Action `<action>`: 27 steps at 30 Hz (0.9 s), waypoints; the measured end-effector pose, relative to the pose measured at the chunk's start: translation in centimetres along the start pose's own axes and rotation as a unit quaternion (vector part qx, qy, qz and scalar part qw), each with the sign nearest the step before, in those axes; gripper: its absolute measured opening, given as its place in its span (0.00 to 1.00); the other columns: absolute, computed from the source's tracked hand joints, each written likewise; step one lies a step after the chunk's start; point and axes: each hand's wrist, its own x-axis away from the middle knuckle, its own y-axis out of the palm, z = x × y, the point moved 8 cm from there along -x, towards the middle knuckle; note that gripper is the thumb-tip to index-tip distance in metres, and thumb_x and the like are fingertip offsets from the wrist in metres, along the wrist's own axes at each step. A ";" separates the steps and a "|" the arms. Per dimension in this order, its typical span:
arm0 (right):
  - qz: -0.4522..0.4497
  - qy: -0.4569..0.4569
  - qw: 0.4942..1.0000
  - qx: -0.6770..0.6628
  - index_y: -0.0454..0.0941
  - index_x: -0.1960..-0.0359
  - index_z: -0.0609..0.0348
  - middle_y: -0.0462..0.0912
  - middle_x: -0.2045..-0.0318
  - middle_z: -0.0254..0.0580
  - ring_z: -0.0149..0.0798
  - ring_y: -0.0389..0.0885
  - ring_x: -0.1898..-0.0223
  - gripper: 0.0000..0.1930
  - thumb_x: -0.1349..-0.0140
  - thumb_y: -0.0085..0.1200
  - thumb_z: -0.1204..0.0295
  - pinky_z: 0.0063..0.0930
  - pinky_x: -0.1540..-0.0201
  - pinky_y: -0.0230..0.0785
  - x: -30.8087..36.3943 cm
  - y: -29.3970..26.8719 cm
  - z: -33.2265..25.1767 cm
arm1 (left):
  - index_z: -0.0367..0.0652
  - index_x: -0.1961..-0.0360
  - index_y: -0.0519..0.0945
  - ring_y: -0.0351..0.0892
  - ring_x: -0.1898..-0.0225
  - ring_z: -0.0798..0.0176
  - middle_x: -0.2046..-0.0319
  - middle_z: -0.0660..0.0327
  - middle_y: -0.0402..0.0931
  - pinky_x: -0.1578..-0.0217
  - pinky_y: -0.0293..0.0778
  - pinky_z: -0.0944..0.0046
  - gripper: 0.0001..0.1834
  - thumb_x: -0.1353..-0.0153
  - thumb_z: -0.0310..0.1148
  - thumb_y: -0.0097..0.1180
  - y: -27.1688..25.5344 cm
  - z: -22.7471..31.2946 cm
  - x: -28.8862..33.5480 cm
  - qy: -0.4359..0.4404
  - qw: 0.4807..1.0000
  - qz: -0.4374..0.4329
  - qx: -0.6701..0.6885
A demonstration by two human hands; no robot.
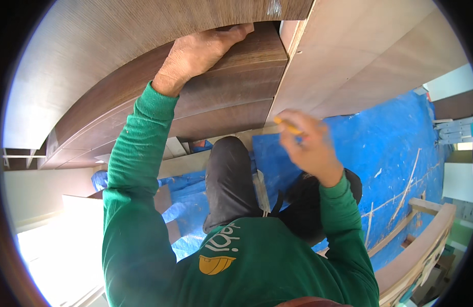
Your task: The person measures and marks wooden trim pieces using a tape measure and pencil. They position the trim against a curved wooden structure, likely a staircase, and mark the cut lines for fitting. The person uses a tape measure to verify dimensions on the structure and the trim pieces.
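- Top [159, 18]: brown, fine dark grain
- Cabinet [221, 94]: darker brown — streaked
- Stick [288, 126]: yellow-orange
- Sweatshirt [282, 256]: green — yellow helmet print [216, 264], white lettering [223, 239]
- Trousers [228, 184]: black
- Sheet [385, 148]: bright blue, pale flecks
- Panel [364, 41]: pale tan

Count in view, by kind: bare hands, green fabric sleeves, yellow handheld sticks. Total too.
Bare hands: 2, left hand and right hand
Green fabric sleeves: 2, left sleeve and right sleeve
Slim yellow stick: 1, blurred, in the right hand
Total: 5

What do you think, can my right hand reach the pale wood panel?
Probably yes: nothing visible blocks your right hand from the pale wood panel, though that hand holds a yellow tool.
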 end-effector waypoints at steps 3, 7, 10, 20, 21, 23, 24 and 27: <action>0.110 0.017 0.992 -0.059 0.86 0.52 0.62 0.92 0.62 0.45 0.37 0.92 0.60 0.08 0.30 0.63 0.78 0.30 0.54 0.82 -2.3 -5.4 -2.0 | 0.65 0.34 0.85 0.82 0.36 0.53 0.35 0.64 0.83 0.34 0.81 0.56 0.19 0.23 0.43 0.56 1.0 -0.8 -0.2 -0.053 0.998 -0.035 0.024; 0.133 -0.039 0.989 -0.046 0.87 0.53 0.64 0.93 0.61 0.43 0.32 0.92 0.58 0.07 0.31 0.65 0.77 0.28 0.54 0.81 -6.1 -7.5 -3.5 | 0.64 0.34 0.86 0.82 0.35 0.54 0.35 0.63 0.83 0.34 0.80 0.57 0.19 0.22 0.45 0.55 1.4 -0.5 -0.2 -0.032 0.998 -0.047 -0.023; 0.122 -0.070 0.990 -0.029 0.87 0.54 0.65 0.93 0.62 0.42 0.31 0.91 0.58 0.07 0.31 0.64 0.78 0.27 0.54 0.81 -7.7 -6.5 -3.0 | 0.64 0.35 0.86 0.84 0.37 0.55 0.37 0.64 0.84 0.35 0.80 0.57 0.19 0.22 0.45 0.56 1.1 -0.5 -0.5 -0.039 0.998 -0.039 0.015; 0.133 -0.026 0.983 -0.127 0.86 0.57 0.68 0.90 0.66 0.38 0.28 0.86 0.62 0.06 0.29 0.62 0.77 0.25 0.56 0.79 -8.5 -5.5 -1.2 | 0.45 0.43 0.88 0.86 0.47 0.47 0.49 0.52 0.88 0.47 0.81 0.53 0.14 0.25 0.35 0.65 -1.1 0.3 -0.8 0.010 0.989 0.072 0.128; 0.130 -0.021 0.983 -0.128 0.86 0.57 0.68 0.90 0.66 0.38 0.28 0.86 0.62 0.06 0.29 0.62 0.76 0.25 0.56 0.79 -8.6 -5.5 -1.3 | 0.45 0.43 0.88 0.86 0.48 0.47 0.49 0.52 0.88 0.48 0.81 0.53 0.14 0.25 0.35 0.65 -1.2 0.1 -0.9 -0.011 0.985 0.073 0.156; 0.125 -0.012 0.984 -0.126 0.86 0.57 0.68 0.90 0.66 0.38 0.28 0.86 0.63 0.06 0.28 0.63 0.76 0.25 0.57 0.79 -8.6 -5.5 -1.4 | 0.44 0.44 0.89 0.87 0.50 0.48 0.50 0.52 0.89 0.50 0.82 0.53 0.14 0.26 0.36 0.66 -1.5 0.0 -1.3 -0.053 0.972 0.077 0.214; 0.124 -0.014 0.985 -0.117 0.86 0.57 0.67 0.90 0.66 0.38 0.29 0.86 0.63 0.06 0.28 0.63 0.75 0.25 0.57 0.79 -8.6 -5.5 -1.4 | 0.44 0.44 0.89 0.87 0.50 0.48 0.51 0.52 0.89 0.51 0.82 0.53 0.14 0.26 0.37 0.67 -1.5 -0.1 -1.4 -0.065 0.968 0.079 0.231; 0.122 -0.023 0.988 -0.096 0.87 0.56 0.67 0.91 0.66 0.39 0.29 0.87 0.63 0.07 0.28 0.64 0.74 0.25 0.57 0.79 -8.6 -5.7 -1.3 | 0.43 0.45 0.89 0.88 0.51 0.47 0.51 0.51 0.89 0.53 0.83 0.52 0.14 0.26 0.37 0.67 -1.8 0.1 -1.5 -0.095 0.956 0.079 0.267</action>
